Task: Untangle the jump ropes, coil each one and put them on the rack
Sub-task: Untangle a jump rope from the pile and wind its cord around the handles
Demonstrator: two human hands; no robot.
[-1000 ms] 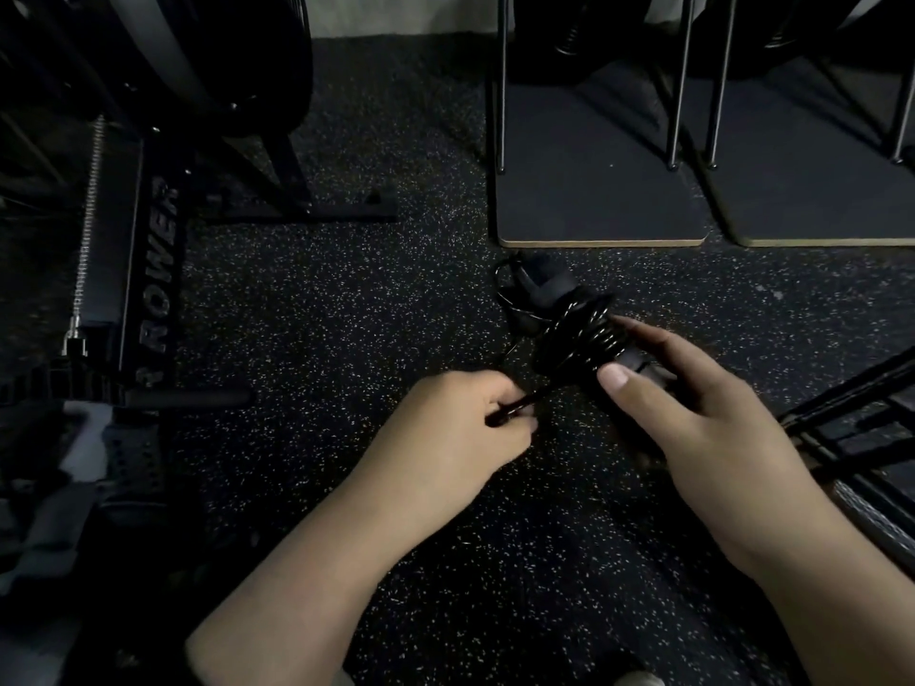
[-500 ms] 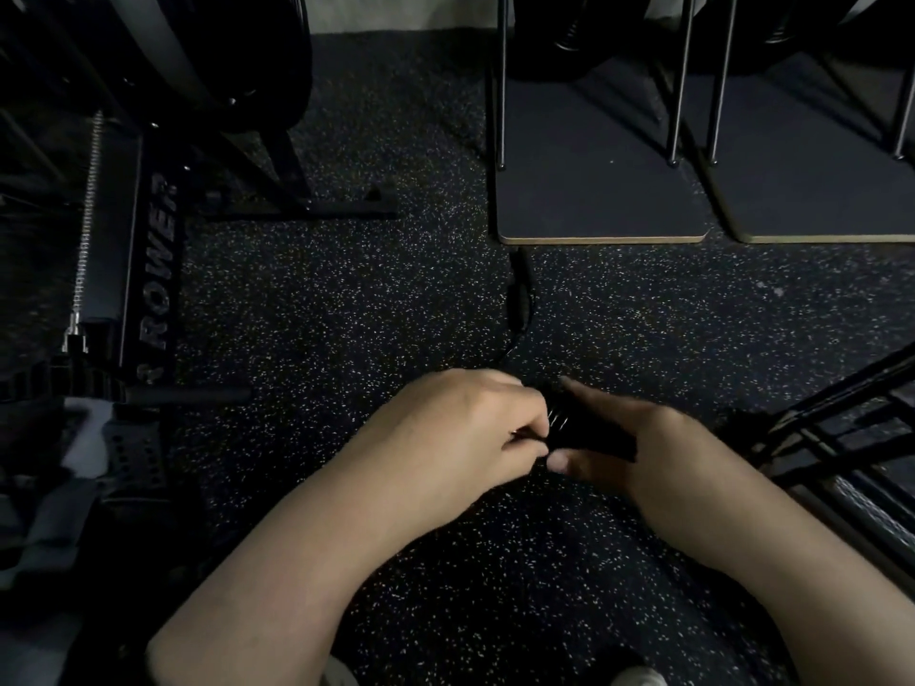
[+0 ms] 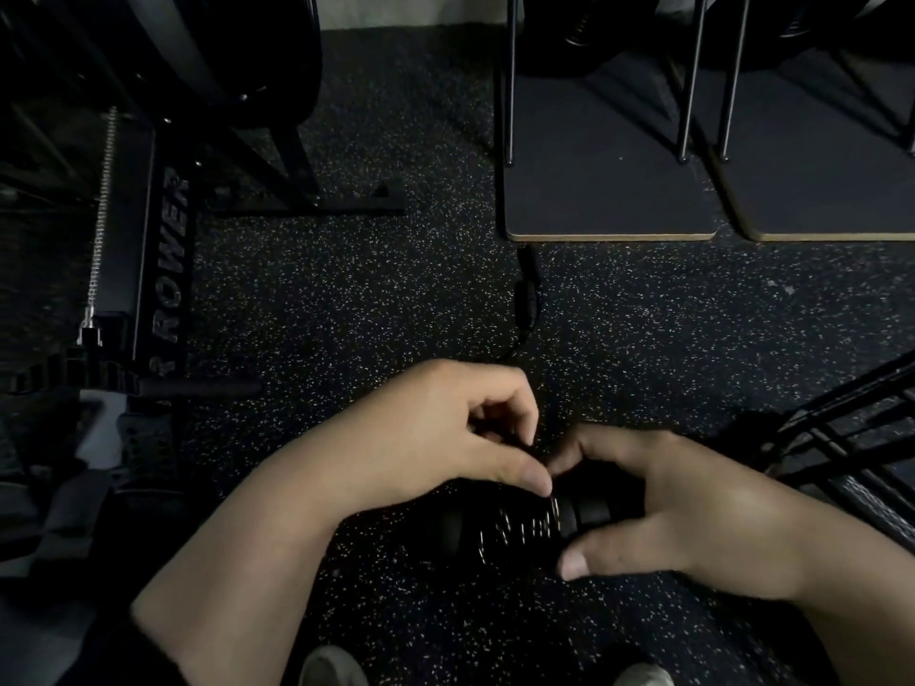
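Note:
A black coiled jump rope bundle (image 3: 520,529), its thin cable wound round the handles, lies low in the middle of the view. My right hand (image 3: 658,507) grips it from the right, thumb below and fingers over the top. My left hand (image 3: 445,438) pinches the thin cable at the bundle's upper edge with thumb and curled fingers. A loose black handle (image 3: 527,299) with a short length of cable lies on the speckled floor beyond my hands. Where its cable runs under my hands is hidden.
A rowing machine rail (image 3: 163,269) marked ROWER stands at the left. Two dark platforms (image 3: 609,205) with thin metal legs stand at the back right. A black metal rack frame (image 3: 851,428) juts in from the right. My shoe tips (image 3: 331,665) show at the bottom.
The bundle has come down and toward me, from held up in my right hand to low between both hands. The loose handle now lies stretched out on the floor.

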